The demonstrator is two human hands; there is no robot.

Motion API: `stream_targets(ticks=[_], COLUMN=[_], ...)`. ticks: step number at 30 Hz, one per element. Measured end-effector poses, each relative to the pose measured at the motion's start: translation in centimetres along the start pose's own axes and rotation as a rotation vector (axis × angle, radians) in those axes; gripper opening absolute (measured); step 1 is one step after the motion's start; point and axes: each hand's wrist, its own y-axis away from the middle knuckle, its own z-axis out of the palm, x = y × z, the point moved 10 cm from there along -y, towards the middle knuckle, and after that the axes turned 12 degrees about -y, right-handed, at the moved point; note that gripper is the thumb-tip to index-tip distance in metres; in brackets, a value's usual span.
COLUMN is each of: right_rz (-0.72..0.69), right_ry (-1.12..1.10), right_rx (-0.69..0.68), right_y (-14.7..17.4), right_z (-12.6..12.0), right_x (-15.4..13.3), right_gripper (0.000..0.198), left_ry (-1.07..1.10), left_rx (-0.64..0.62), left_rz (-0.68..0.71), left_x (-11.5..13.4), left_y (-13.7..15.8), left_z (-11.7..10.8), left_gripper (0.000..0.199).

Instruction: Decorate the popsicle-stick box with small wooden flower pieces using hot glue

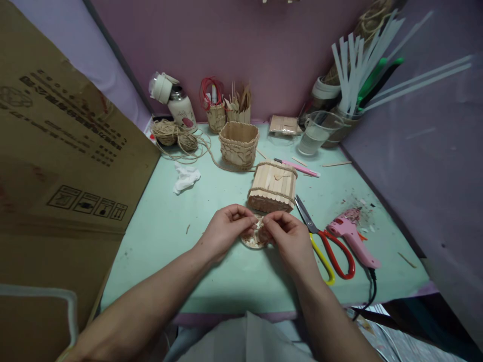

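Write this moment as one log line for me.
left hand: at round piece | right hand: same piece | nearby: slatted box, scissors, glue gun

A pale grey garment [245, 344], creased in soft lengthwise folds, shows at the bottom centre of the frame, between bare forearms [162, 294] ending in bare hands [224, 232].

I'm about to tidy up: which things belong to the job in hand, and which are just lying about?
Job in hand (all but the first likely, being close by):
round piece, at left hand and right hand
stick box
scissors
glue gun

Seemingly just about:
tissue
bottle
carton
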Motion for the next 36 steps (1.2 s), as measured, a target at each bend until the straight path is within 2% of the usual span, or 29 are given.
stream_targets(ticks=[6, 13, 24, 36], right_rz=[0.077, 0.117, 0.134, 0.142], right_ry=[-0.104, -0.113, -0.151, -0.177], right_rx=[-0.014, 0.004, 0.008, -0.002], right_y=[-0.2, 0.0, 0.0, 0.0], right_z=[0.2, 0.5, 0.6, 0.6], right_x=[1.1, 1.2, 1.5, 1.6], right_gripper=[0.022, 0.024, 0.024, 0.024], left_ry=[0.062, -0.021, -0.005, 0.019], left_rx=[-0.006, -0.001, -0.022, -0.015], left_rz=[-0.048, -0.006, 0.015, 0.012], left_x=[-0.2, 0.2, 0.2, -0.1], left_y=[0.1, 0.3, 0.2, 0.1], left_z=[0.2, 0.1, 0.3, 0.2], left_gripper=[0.032, 0.024, 0.017, 0.022])
